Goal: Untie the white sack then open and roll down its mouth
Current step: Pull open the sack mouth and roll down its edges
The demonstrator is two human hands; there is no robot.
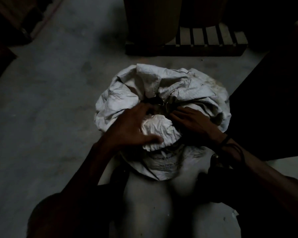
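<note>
Your white sack point(162, 93) stands on the floor point(50, 100) at frame centre. Your left hand point(132, 127), at 9 o'clock of its gathered mouth, and right hand point(191, 121), at 3 o'clock, both grasp the cloth.

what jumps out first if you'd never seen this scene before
The crumpled white sack at the centre of the dim floor draws the eye, its mouth bunched into folds. The left hand and the right hand both press on the gathered cloth at its middle; whether it is already untied is too dark to tell. Behind it, a slatted wooden pallet sits at the top.
</note>
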